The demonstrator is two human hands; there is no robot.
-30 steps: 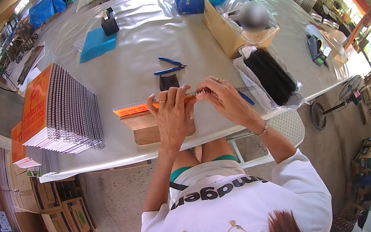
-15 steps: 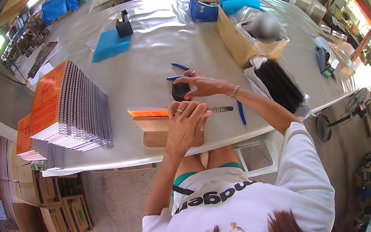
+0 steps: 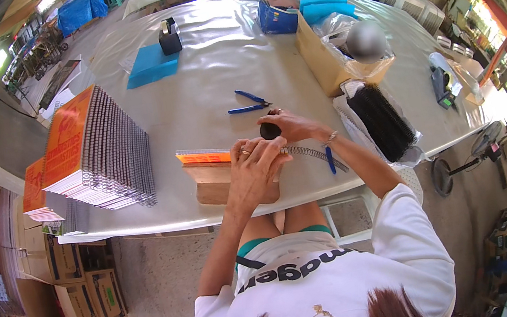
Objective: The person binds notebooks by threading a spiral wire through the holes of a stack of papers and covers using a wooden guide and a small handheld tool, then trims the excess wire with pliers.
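My left hand is closed on the right end of an orange-covered book, which leans on a wooden block. From beside its fingertips a dark spiral coil runs out to the right, curving under my right forearm. My right hand has its fingers round a dark round object, whose kind I cannot make out, just beyond the left fingers. Blue-handled pliers lie spread on the table beyond. Another blue-handled tool shows partly beneath my right wrist.
Stacked spiral-bound books with orange covers stand at left. At right are a bundle of black coils and a cardboard box lined with plastic. Further off sit a tape dispenser, a blue sheet and a blue box.
My right hand has drawn the dark round object rightward and nearer, away from the pliers. More of the coil now shows, curving down to the right. The left hand stays on the book.
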